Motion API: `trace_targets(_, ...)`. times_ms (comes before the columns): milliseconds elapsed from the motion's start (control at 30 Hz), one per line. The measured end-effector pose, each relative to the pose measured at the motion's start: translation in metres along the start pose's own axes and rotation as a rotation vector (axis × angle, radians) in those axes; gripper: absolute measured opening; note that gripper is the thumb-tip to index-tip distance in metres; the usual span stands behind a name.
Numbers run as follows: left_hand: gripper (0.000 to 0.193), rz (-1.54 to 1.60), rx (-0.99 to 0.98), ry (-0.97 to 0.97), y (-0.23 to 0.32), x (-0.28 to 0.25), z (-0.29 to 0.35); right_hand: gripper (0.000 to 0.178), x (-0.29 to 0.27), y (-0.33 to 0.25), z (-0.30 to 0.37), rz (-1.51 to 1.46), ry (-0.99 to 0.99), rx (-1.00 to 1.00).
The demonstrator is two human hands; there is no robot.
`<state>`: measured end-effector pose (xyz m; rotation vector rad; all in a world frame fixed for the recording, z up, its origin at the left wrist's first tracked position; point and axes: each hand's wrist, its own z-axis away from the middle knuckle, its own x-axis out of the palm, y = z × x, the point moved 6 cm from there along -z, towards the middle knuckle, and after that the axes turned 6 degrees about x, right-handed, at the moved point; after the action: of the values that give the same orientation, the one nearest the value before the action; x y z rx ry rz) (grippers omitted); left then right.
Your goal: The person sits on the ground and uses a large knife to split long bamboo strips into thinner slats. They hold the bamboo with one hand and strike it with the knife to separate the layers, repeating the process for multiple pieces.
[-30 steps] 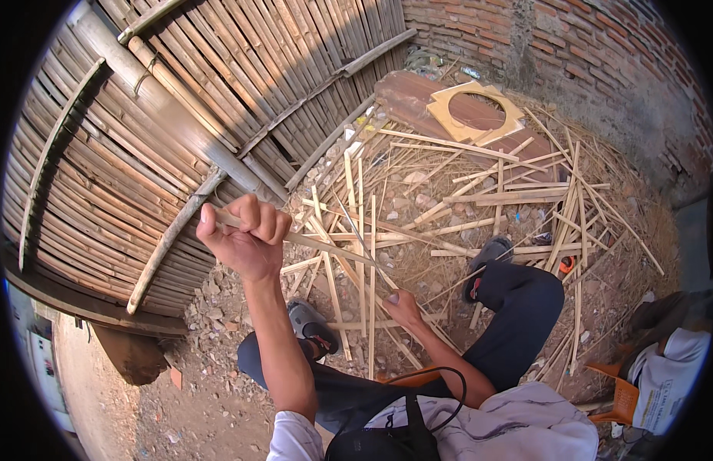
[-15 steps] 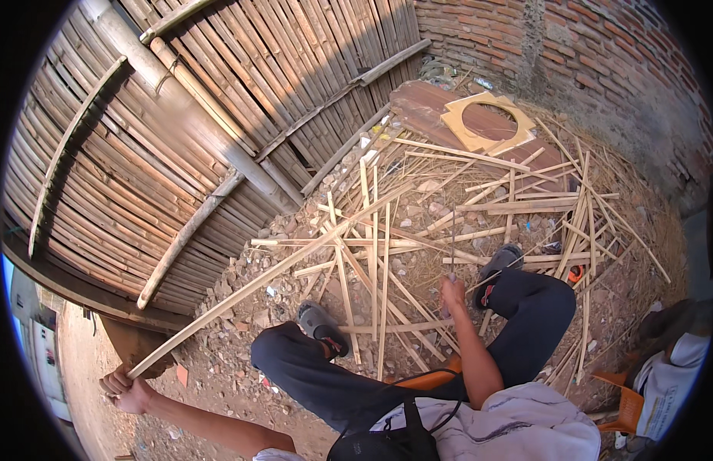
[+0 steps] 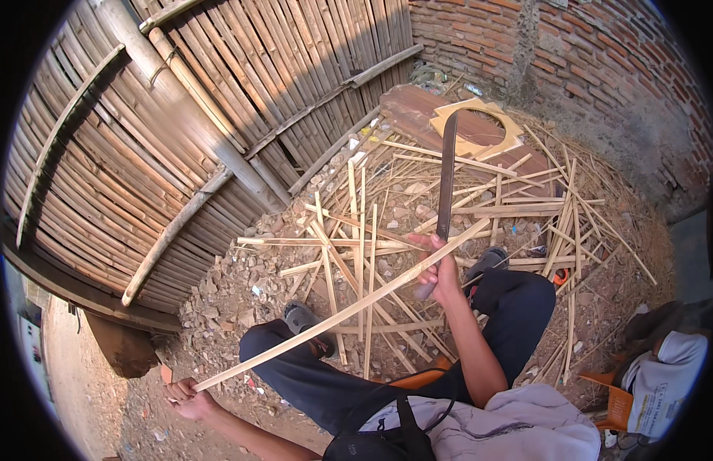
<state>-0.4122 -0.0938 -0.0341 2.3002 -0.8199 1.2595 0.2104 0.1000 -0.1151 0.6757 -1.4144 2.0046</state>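
Note:
My left hand (image 3: 186, 399), out at the lower left, is closed around the near end of a long pale bamboo strip (image 3: 310, 330). The strip slants up to the right, and its far part crosses at my right hand (image 3: 446, 278). That hand holds a machete (image 3: 447, 173) by its handle, the dark, slightly curved blade pointing up and away. Some of its fingers stretch out beside the strip; whether they touch it I cannot tell. Many cut bamboo strips (image 3: 362, 253) lie crisscrossed on the ground beyond my bent legs.
A bamboo-slat wall (image 3: 218, 100) stands at the left and a brick wall (image 3: 595, 58) at the far right. A brown board (image 3: 406, 104) carries a pale panel (image 3: 518, 138) with a round hole. Rubble (image 3: 218, 307) covers the ground. An orange chair (image 3: 618, 403) with cloth stands at the right.
My right hand has risen, and the machete's blade has swung into broad view, upright. My left hand has moved right and inward, bringing the strip's far end down toward the right hand.

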Motion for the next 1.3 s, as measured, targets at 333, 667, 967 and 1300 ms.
trace_targets(333, 0.038, 0.043, 0.206, 0.321, 0.02, -0.034, 0.036, 0.042, 0.023, -0.024, 0.042, -0.407, -0.227, -0.024)
trace_targets(667, 0.027, 0.091, 0.217, 0.497, 0.049, -0.064, 0.06, 0.019, 0.061, -0.032, 0.079, -0.38, -0.186, -0.061)
trace_targets(967, 0.027, -0.178, 0.113, 0.648, 0.053, -0.05, 0.082, 0.019, 0.073, -0.033, 0.088, -0.297, -0.167, -0.098)
trace_targets(1300, 0.034, -0.388, -0.125, 0.578, 0.038, -0.043, 0.088, 0.017, 0.071, -0.043, 0.087, -0.342, -0.16, -0.139)
